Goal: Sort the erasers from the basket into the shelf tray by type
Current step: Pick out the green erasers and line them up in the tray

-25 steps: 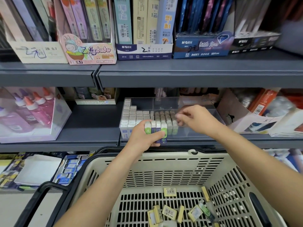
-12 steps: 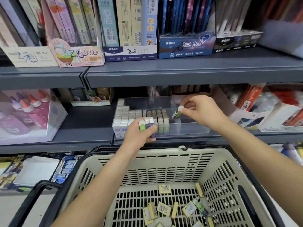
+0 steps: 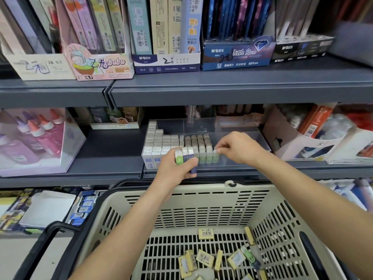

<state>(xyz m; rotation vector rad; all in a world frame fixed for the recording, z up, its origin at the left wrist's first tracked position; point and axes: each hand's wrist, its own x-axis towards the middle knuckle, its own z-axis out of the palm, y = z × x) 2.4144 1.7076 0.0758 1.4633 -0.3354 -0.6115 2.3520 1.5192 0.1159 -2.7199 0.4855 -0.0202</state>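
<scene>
Grey shop shelves (image 3: 222, 91) of stationery carry a clear tray (image 3: 245, 136) on the middle level, with a beige basket (image 3: 201, 199) below and nearer.

The left hand (image 3: 175, 168) closes its grip round a small stack of erasers (image 3: 184, 155) in green and blue sleeves, just in front of the tray's near wall. The right hand (image 3: 240, 147) pinches the top of a green-sleeved eraser (image 3: 215, 157), which stands upright at the right end of the tray's near row. White erasers (image 3: 159, 142) fill the tray's left part, with grey-green columns (image 3: 198, 142) beside them. Yellow erasers (image 3: 204, 257) lie loose on the basket floor.
</scene>
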